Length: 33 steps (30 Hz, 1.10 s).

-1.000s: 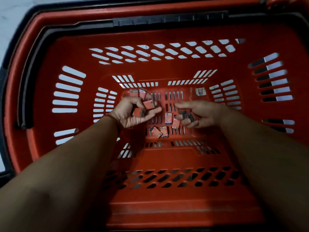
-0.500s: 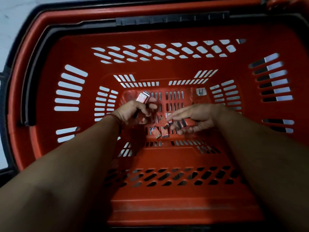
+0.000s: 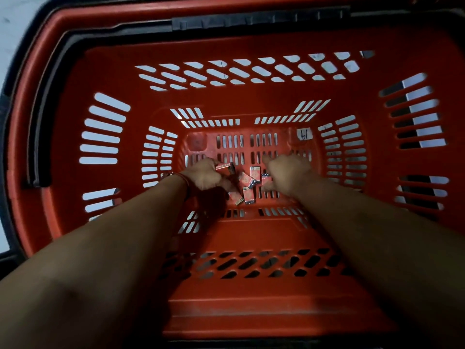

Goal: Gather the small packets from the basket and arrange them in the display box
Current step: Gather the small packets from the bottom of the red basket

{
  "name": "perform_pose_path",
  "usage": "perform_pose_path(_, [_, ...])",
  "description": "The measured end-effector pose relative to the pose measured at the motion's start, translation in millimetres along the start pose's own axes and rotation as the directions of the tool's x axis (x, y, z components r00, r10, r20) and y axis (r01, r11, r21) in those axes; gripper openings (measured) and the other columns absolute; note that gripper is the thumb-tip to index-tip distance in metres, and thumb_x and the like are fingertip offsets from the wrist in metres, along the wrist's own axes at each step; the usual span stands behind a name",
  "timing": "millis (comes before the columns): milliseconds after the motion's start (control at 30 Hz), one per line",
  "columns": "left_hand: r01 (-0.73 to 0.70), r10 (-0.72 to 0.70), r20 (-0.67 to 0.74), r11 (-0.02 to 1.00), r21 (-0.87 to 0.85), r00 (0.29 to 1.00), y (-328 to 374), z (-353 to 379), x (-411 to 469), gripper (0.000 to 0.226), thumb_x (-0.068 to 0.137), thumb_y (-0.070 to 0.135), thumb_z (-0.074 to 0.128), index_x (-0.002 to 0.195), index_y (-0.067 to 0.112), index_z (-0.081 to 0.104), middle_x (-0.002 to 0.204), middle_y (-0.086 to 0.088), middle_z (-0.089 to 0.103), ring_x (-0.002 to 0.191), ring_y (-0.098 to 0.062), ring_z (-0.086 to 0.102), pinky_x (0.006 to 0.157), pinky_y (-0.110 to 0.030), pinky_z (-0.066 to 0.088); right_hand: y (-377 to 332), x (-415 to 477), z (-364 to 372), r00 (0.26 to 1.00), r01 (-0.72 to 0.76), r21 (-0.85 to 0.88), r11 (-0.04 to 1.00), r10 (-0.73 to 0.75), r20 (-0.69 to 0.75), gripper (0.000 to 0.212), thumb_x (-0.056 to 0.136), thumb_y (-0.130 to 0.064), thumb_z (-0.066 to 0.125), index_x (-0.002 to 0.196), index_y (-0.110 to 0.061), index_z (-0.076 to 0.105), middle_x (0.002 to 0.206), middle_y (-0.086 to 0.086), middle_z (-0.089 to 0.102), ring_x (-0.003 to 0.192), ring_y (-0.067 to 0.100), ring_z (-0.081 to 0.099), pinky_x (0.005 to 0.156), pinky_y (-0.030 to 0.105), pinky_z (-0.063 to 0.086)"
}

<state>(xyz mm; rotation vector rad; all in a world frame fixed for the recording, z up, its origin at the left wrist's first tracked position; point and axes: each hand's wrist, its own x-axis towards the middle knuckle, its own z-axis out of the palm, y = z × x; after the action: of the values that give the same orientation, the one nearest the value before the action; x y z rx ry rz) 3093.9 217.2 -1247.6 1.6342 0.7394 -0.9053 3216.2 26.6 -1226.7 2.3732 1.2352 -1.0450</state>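
Pale, whitish floor (image 3: 11,23) shows at the upper left corner; the light is dim.

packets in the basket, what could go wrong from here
1. The left hand grips packets that stick out past its fingers; reaching for more may spill them.
2. The loose packets lie overlapped on the slotted basket floor, so one could snag in a slot or be missed, being red on red in dim light.

Left hand (image 3: 205,175), right hand (image 3: 288,173), both curled.
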Motion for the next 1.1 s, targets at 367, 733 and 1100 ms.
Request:
perform_pose_path(367, [0.06,-0.068,-0.108,0.995,-0.075,0.992,1,1,-1,0.05,0.08,0.053,0.074,0.081,0.004,0.072,0.076,-0.005,0.07,0.069,-0.02,0.061,0.074,-0.031,0.049,-1,0,2,1.0,-0.006,0.136,0.991,0.004,0.02,0.044,0.087,-0.044,0.076,0.117,-0.015,0.06,0.109,0.005,0.068,0.101,0.026,0.065,0.077,0.033,0.045])
perform_pose_path(733, [-0.047,-0.047,-0.229,0.921,-0.386,0.972,4,5,0,0.024,0.089,-0.013,0.061,0.099,0.007,0.053,0.088,-0.021,0.076,0.061,-0.029,0.074,0.051,-0.031,0.057,-5,5,9,0.997,0.07,0.204,0.976,-0.063,-0.042,0.028,0.086,-0.031,0.08,0.099,-0.016,0.06,0.102,0.004,0.068,0.091,0.023,0.062,0.073,0.029,0.042])
perform_pose_path(1100, [-0.194,0.242,-0.062,0.886,0.422,0.968,-1,9,1,0.04,0.069,0.047,0.09,0.092,0.028,0.063,0.094,0.009,0.069,0.088,-0.012,0.064,0.081,-0.033,0.053,-3,7,6,0.985,-0.128,0.708,0.694,0.006,0.172,0.023,0.083,0.004,0.075,0.08,-0.009,0.057,0.08,0.022,0.071,0.07,0.036,0.077,0.067,0.052,0.064])
